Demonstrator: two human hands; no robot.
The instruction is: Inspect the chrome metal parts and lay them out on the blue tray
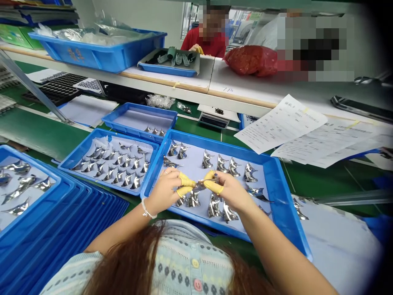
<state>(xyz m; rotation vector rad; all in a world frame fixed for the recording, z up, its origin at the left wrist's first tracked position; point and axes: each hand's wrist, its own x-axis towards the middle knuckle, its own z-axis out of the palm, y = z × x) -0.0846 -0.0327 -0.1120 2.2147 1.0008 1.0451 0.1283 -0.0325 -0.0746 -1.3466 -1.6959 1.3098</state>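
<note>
Both my hands are over a blue plastic tray (215, 142) lined with pale lavender sheet. Yellow finger cots cover the thumb and forefinger of my left hand (167, 190) and my right hand (225, 190). My left fingertips pinch a shiny curved metal part (197, 188). Between my right fingertips is a slim metal tool (209, 180), perhaps tweezers; its exact kind is too small to tell. Its tip nearly meets the pinched part. Several similar finned metal parts, such as one (208, 159), stand in rows on the liner around my hands.
A second blue tray (107, 162) of metal parts lies left, with more stacked trays (61, 221) nearer. Printed papers (281, 125) overlap the far right tray edge. Beyond stands a white shelf (172, 84) holding bins, and a co-worker in red (211, 45) sits across it.
</note>
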